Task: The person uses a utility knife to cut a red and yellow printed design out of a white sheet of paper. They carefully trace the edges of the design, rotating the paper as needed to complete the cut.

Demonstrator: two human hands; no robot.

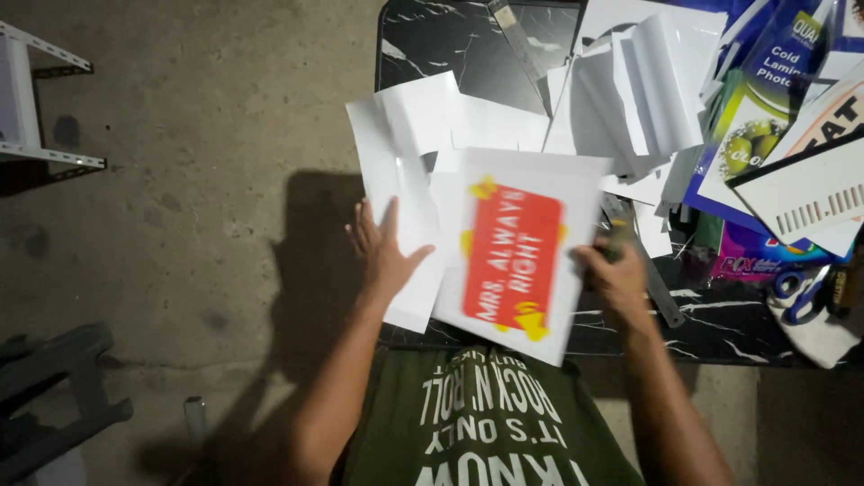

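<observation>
A white sheet with a red rectangular print and yellow ornaments [515, 255] lies tilted on the near edge of a black marbled table [450, 40]. My left hand [385, 255] rests flat, fingers spread, on plain white sheets [405, 135] just left of the printed sheet. At that sheet's right edge my right hand [616, 274] is closed around a small dark object that I cannot make out. A metal ruler [655, 286] lies under and beside my right hand.
A heap of white paper offcuts [634, 85] covers the table's middle. Colourful packages [765, 99], a white vented panel [805, 189] and blue-handled scissors [796, 290] crowd the right. Grey concrete floor, a white metal rack [36, 99] and a dark stool [54, 387] are at left.
</observation>
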